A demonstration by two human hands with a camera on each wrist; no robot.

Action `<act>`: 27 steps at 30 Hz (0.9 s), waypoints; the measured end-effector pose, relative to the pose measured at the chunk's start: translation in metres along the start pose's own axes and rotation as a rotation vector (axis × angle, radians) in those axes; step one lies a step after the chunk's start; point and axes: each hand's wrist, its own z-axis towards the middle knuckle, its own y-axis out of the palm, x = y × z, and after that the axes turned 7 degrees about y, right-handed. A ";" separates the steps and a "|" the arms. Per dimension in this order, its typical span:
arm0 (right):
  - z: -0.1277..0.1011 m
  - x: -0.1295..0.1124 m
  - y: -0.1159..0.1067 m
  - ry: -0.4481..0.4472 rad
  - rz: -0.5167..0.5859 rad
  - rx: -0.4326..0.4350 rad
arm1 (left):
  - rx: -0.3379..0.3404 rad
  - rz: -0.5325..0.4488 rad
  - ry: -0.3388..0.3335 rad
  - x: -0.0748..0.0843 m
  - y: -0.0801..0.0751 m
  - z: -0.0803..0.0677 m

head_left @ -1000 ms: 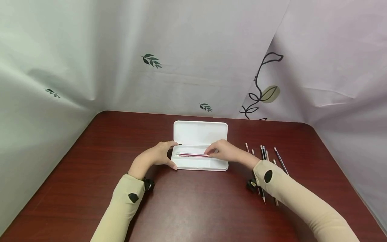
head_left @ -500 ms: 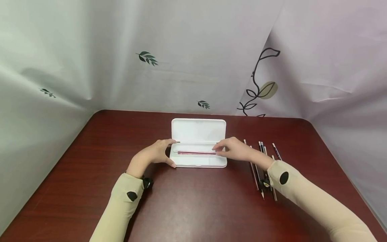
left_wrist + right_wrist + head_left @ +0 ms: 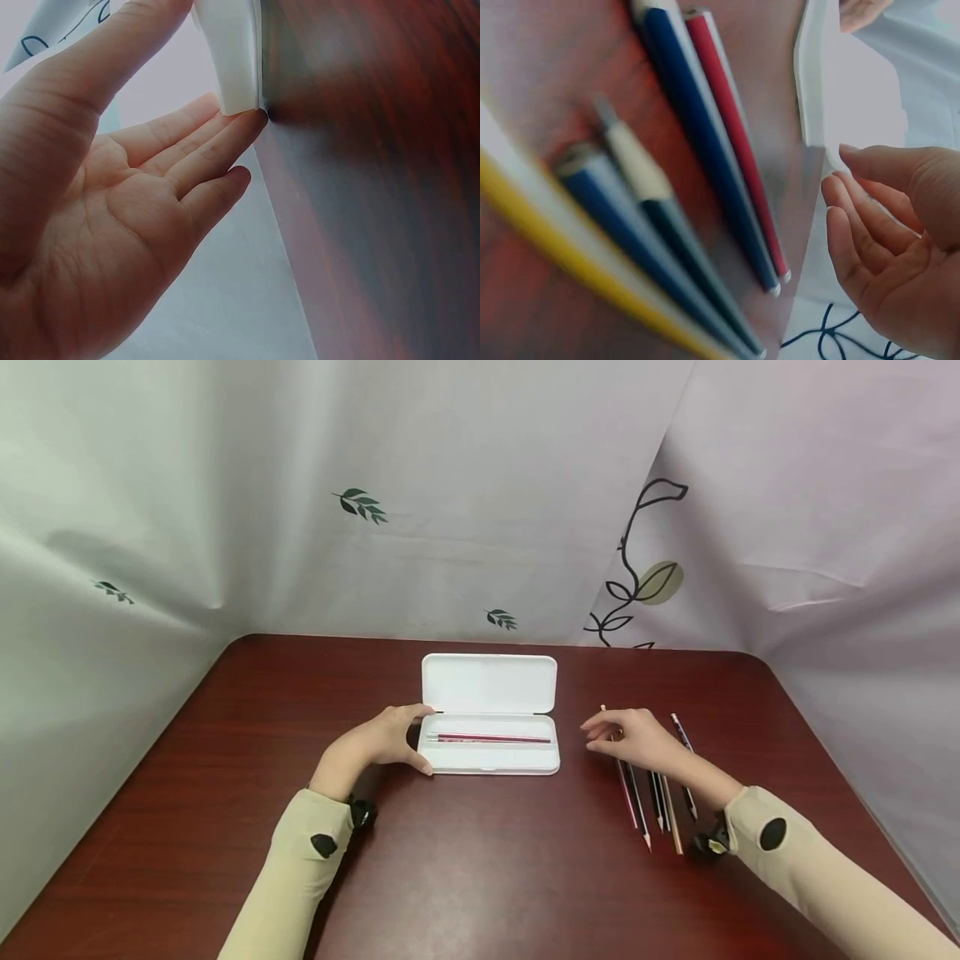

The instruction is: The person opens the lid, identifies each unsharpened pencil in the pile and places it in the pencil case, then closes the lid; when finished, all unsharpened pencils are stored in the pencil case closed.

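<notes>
A white pencil case lies with its lid raised at the table's middle; its end shows in the left wrist view. In its tray rest a couple of red pencils, erasers to the left. My left hand holds the case's left end between thumb and fingers, across the front and back corners. To the right of the case, my right hand hovers above several loose pencils, fingers bent loosely and nothing in them. A red pencil and a dark blue pencil lie beneath it.
More loose pencils lie on the reddish-brown table, among them a yellow-striped one and one patterned pencil farther right. A pale curtain with leaf prints hangs behind the table and at its sides.
My right hand has drawn away from the red pencils in the case and moved right, over the loose pencils. The left hand stays at the case's left end.
</notes>
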 end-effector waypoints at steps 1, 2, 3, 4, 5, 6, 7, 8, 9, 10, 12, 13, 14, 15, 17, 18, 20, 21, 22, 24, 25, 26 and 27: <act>-0.003 0.002 -0.001 0.016 -0.003 0.013 | 0.000 -0.001 0.001 0.000 0.000 0.000; -0.006 0.004 -0.003 0.032 -0.004 0.024 | 0.000 0.002 0.003 0.000 0.000 0.000; -0.009 0.006 -0.004 0.046 -0.005 0.034 | 0.001 0.004 0.002 0.000 0.000 0.000; -0.012 0.007 -0.006 0.057 0.000 0.040 | 0.003 0.000 -0.004 0.000 0.000 0.000; -0.015 0.008 -0.007 0.075 0.008 0.041 | 0.004 0.006 -0.001 0.000 0.000 0.000; -0.018 0.009 -0.009 0.098 0.014 0.039 | 0.004 0.010 0.001 0.000 0.000 0.000; -0.020 0.010 -0.010 0.119 0.024 0.035 | 0.004 0.013 0.002 0.000 0.000 -0.001; -0.023 0.010 -0.010 0.142 0.034 0.029 | 0.003 0.014 0.002 0.000 0.000 -0.001; -0.026 0.011 -0.011 0.164 0.040 0.021 | 0.002 0.012 0.001 0.000 0.000 -0.001; -0.028 0.011 -0.011 0.187 0.049 0.013 | 0.001 0.015 0.005 0.000 0.000 -0.001; -0.032 0.010 -0.010 0.228 0.052 0.008 | -0.002 0.018 0.007 0.000 0.000 -0.001; -0.033 0.010 -0.010 0.242 0.053 0.008 | -0.002 0.014 0.002 0.000 0.000 -0.001; -0.034 0.009 -0.009 0.252 0.050 0.013 | -0.002 0.017 0.003 0.000 -0.001 -0.001; -0.034 0.008 -0.008 0.260 0.047 0.017 | -0.003 0.020 0.003 0.000 -0.001 -0.001; -0.035 0.006 -0.007 0.272 0.028 0.033 | -0.004 0.021 -0.002 0.001 -0.001 -0.001; -0.035 0.006 -0.006 0.277 0.014 0.039 | -0.004 0.017 -0.007 0.002 -0.001 -0.001; -0.035 0.004 -0.006 0.284 -0.014 0.041 | -0.003 0.021 -0.003 0.002 -0.002 -0.002; -0.035 0.004 -0.005 0.285 -0.024 0.038 | -0.002 0.019 -0.004 0.002 -0.002 -0.002; -0.034 0.003 -0.005 0.284 -0.035 0.032 | 0.001 0.016 -0.001 0.002 -0.002 -0.002; -0.033 0.002 -0.003 0.288 -0.048 0.014 | 0.005 0.013 0.003 0.002 -0.002 -0.003; -0.033 0.002 -0.002 0.288 -0.054 0.006 | 0.007 0.015 0.008 0.002 -0.002 -0.003; -0.032 0.002 -0.001 0.287 -0.054 -0.005 | 0.008 0.014 0.012 0.002 -0.002 -0.004; -0.032 0.002 0.000 0.285 -0.055 -0.014 | 0.010 0.013 0.015 0.002 -0.002 -0.004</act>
